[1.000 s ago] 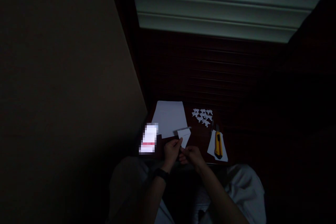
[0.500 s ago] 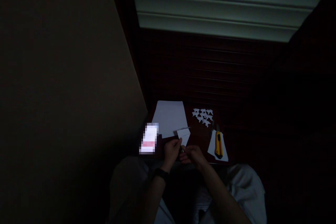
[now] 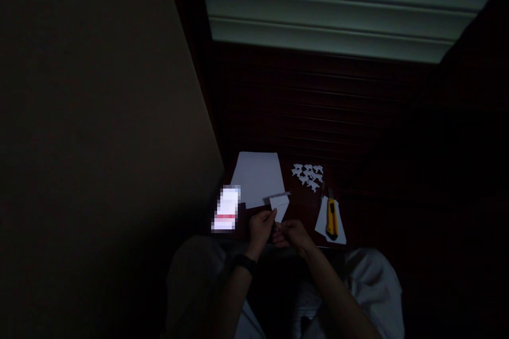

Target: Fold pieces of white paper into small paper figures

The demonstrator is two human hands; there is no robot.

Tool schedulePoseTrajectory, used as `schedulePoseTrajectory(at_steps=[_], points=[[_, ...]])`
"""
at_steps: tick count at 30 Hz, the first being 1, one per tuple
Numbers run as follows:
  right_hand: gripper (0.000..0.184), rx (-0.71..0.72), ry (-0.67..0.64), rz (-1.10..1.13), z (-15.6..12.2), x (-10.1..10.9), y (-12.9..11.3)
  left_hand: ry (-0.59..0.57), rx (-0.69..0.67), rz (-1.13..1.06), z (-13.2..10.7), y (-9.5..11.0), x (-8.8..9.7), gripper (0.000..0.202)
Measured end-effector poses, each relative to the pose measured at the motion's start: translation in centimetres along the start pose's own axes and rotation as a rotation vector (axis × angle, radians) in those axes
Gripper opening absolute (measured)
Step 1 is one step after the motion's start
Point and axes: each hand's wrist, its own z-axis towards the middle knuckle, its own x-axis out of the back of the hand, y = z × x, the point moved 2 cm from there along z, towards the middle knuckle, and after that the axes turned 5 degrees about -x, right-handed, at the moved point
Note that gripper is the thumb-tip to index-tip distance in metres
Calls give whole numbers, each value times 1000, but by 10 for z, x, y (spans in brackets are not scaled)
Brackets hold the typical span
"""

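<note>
A small folded piece of white paper (image 3: 281, 210) is held up between my two hands near the table's front edge. My left hand (image 3: 261, 228), with a dark band at the wrist, pinches its lower left side between thumb and fingers. Close beside it, my right hand (image 3: 292, 233) has its fingertips closed at the paper's bottom corner; exactly what they grip there is too dark to make out. Just behind the folded paper lies a larger stack of plain white sheets (image 3: 257, 177).
A phone with a lit, blurred screen (image 3: 226, 209) lies at the left. Several small white paper shapes (image 3: 308, 175) sit in a cluster at the back right. A yellow utility knife (image 3: 331, 220) rests on white paper pieces (image 3: 321, 222). A wall (image 3: 119, 116) stands close on the left.
The folded paper's upper part has shifted very slightly, its top flap appearing a little wider. Both hands keep nearly the same place and grip.
</note>
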Motion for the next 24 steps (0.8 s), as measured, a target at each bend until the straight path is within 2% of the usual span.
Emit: schedulePoseTrajectory(at_steps=[8,17,24], points=[[35,-13,3,-18,0,-1,0,6,9,16,0,0,0,39],[25,-20,-3,-14,-1,0,-2,3,12,41,1,-3,-1,38],[27,-7,-23,-18,0,0,0,30,7,56,0,-2,0,37]])
